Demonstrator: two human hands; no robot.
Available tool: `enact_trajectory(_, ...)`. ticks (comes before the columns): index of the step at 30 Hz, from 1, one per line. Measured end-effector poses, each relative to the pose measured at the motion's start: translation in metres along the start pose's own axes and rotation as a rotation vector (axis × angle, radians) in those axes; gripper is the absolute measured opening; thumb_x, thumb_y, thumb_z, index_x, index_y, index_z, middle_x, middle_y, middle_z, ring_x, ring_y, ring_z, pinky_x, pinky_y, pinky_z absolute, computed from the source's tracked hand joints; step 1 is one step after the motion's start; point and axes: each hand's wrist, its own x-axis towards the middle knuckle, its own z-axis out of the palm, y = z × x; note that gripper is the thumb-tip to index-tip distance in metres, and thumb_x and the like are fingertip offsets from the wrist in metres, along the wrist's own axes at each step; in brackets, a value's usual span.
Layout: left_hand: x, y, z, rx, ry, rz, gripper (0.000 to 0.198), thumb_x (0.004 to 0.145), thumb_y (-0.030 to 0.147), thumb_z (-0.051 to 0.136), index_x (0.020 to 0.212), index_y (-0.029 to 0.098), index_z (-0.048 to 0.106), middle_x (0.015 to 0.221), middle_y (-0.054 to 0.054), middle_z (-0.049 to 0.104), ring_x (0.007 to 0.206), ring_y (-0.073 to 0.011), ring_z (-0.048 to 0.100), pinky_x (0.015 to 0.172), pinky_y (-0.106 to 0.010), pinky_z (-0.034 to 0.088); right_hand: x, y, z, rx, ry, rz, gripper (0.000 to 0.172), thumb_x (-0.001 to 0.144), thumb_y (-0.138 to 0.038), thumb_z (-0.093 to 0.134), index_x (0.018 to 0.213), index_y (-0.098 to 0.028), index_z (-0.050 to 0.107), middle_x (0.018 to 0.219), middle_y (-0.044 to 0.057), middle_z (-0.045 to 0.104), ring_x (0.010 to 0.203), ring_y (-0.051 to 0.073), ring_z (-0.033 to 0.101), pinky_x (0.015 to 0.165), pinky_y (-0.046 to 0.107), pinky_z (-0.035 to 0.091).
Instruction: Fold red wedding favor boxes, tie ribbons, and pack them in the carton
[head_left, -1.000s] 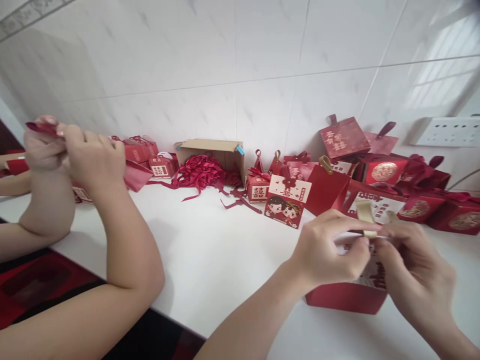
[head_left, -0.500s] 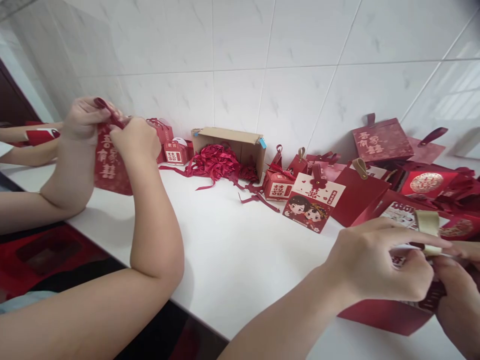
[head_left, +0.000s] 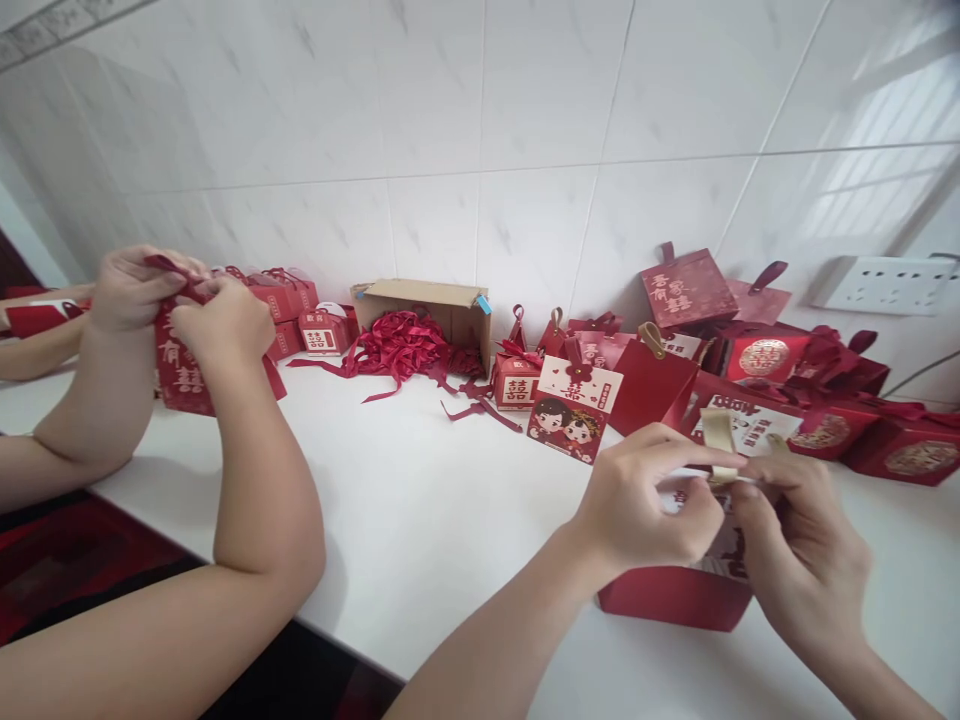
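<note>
A red gift box (head_left: 675, 598) with a white printed panel stands on the table in front of me, partly covered by my hands. Over its top curves a gold strap (head_left: 718, 435). My left hand (head_left: 626, 505) comes from the left side of the box, thumb and index finger pinching at the strap's lower end. Opposite it, my right hand (head_left: 806, 540) pinches the same spot, its fingertips almost touching the left ones. The fastening between the fingertips is too small to make out.
At left, a co-worker's hands (head_left: 225, 320) hold a red printed bag (head_left: 184, 385). A cardboard box (head_left: 421, 292) spills red ribbons (head_left: 401, 345). A card-fronted bag (head_left: 574, 412) and several red gift boxes (head_left: 911, 450) line the wall. A socket panel (head_left: 885, 285) is on the wall at right.
The view has turned to the right, so everything sits further left and my right hand shows fully. Both hands stay pinched at the gold strap.
</note>
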Motion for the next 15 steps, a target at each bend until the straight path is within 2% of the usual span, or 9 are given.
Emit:
enact_trajectory(4, 0.0013, 0.0008, -0.0040, 0.035, 0.000, 0.071, 0.026, 0.072, 0.011, 0.049, 0.087, 0.016, 0.070, 0.080, -0.006, 0.068, 0.071, -0.0134, 0.064, 0.057, -0.022, 0.058, 0.0022, 0.0073, -0.0029, -0.021, 0.000, -0.165, 0.009, 0.083, -0.017, 0.055, 0.081, -0.025, 0.053, 0.069, 0.001, 0.054, 0.061, 0.017, 0.049, 0.054, 0.031, 0.037)
enact_trajectory(9, 0.0038, 0.0008, -0.0081, 0.094, -0.035, 0.107, 0.023, 0.075, 0.013, 0.052, 0.089, 0.016, 0.069, 0.080, -0.006, 0.068, 0.074, -0.0146, 0.064, 0.068, -0.028, 0.057, 0.0015, 0.0026, -0.0012, 0.018, -0.020, -0.105, 0.009, 0.088, -0.017, 0.049, 0.082, -0.023, 0.052, 0.073, 0.000, 0.052, 0.066, 0.016, 0.048, 0.058, 0.029, 0.039)
enact_trajectory(15, 0.0064, 0.0031, -0.0107, 0.109, -0.045, 0.101, 0.022, 0.075, 0.010, 0.054, 0.088, 0.017, 0.070, 0.079, -0.004, 0.069, 0.072, -0.0127, 0.063, 0.067, -0.025, 0.054, 0.0025, -0.0011, 0.0011, 0.047, -0.014, -0.082, 0.011, 0.088, -0.013, 0.049, 0.083, -0.022, 0.052, 0.073, -0.001, 0.050, 0.068, 0.014, 0.048, 0.058, 0.027, 0.037)
